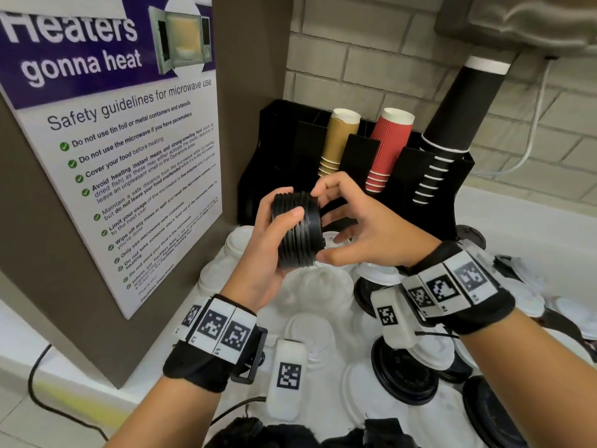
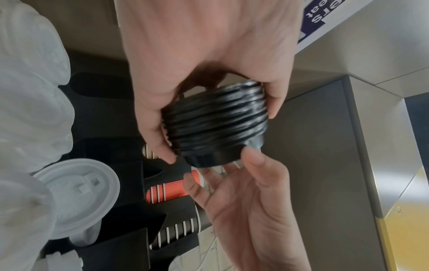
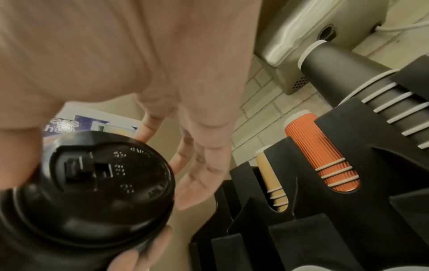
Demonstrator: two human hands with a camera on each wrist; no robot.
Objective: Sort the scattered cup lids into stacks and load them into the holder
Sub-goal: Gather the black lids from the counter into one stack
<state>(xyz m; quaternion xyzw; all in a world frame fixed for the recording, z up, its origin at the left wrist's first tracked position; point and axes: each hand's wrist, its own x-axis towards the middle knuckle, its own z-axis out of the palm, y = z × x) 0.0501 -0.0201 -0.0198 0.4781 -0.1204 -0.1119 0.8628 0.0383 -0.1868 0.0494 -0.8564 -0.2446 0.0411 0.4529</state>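
My left hand (image 1: 268,244) grips a stack of several black cup lids (image 1: 295,234) on its side, above the counter and in front of the black holder (image 1: 277,150). My right hand (image 1: 355,221) is beside the stack's top lid with its fingers spread and nearly straight. Its index fingertip (image 1: 318,190) and thumb tip touch that lid's rim. The left wrist view shows the ridged stack (image 2: 216,124) in my left hand (image 2: 209,55), with the right hand (image 2: 243,192) below it. The right wrist view shows the top lid's face (image 3: 104,174). Loose white lids (image 1: 323,286) and black lids (image 1: 403,373) lie on the counter below.
The holder carries tilted stacks of tan cups (image 1: 336,140), red cups (image 1: 387,147) and black cups (image 1: 452,124); its left slots look unfilled. A microwave safety poster (image 1: 113,156) on a brown panel stands at the left. A tiled wall and a dispenser (image 1: 533,21) are behind.
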